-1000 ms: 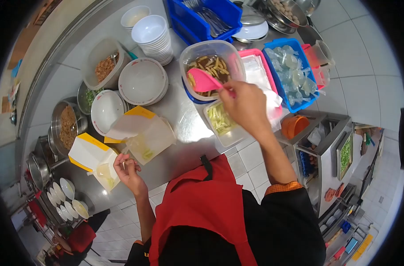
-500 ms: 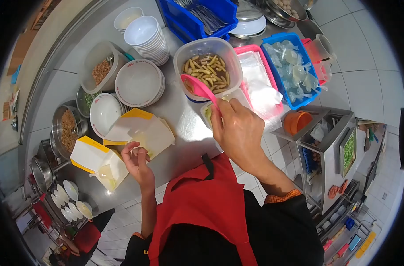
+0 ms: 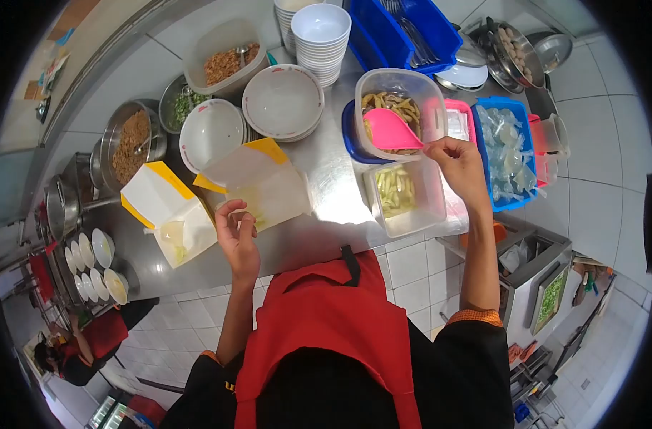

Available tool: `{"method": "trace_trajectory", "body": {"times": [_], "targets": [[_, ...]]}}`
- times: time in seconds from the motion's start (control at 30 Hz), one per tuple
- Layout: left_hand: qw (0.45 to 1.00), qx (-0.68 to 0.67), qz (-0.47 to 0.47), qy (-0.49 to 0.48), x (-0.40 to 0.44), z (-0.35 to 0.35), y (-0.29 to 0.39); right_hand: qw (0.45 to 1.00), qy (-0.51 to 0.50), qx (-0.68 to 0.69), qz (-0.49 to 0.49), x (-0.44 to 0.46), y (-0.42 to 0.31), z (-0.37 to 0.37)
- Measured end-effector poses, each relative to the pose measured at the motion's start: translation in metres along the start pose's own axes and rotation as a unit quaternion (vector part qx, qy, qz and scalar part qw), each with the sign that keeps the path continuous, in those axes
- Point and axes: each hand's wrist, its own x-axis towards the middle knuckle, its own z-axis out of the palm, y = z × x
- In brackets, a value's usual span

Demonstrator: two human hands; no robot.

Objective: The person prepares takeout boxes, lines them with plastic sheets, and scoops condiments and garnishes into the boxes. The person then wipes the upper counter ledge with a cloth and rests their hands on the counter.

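Observation:
My right hand [image 3: 456, 163] pinches the handle of a pink spoon [image 3: 389, 130] at the corner of a clear plastic tub [image 3: 440, 107]. The spoon's broad bowl lies over brownish finger-shaped pieces [image 3: 404, 106] in dark liquid. Directly below that tub is a second clear container [image 3: 425, 223] of pale green slices [image 3: 396, 191]. My left hand [image 3: 238, 237], palm up with loosely curled, parted fingers, holds nothing; it is by the edge of an unfolded yellow-and-white paper box [image 3: 287, 189]. Left of it, another such box [image 3: 151, 191] has a small clear bag [image 3: 172, 234] in it.
Stacked plates [image 3: 283, 100], bowls [image 3: 210, 132] and cups [image 3: 320, 28] line the back. Beyond them are a tub of brown topping [image 3: 222, 36] and a metal bowl of minced food [image 3: 129, 143]. A blue basket [image 3: 501, 204] holds knotted bags. A co-worker [image 3: 76, 350] is at lower left.
My right hand has moved right, off the green-slice container, and the pink spoon has turned so its bowl shows. My left hand stays near the box. The whole view has shifted.

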Motion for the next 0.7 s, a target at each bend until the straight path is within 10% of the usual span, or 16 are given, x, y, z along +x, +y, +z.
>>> {"method": "trace_trajectory", "body": {"times": [0.7], "targets": [[0.981,0.104,0.089,-0.137,0.028,0.067,-0.004,0.995,-0.083,0.024,0.045,0.011,-0.004,-0.017]]}}
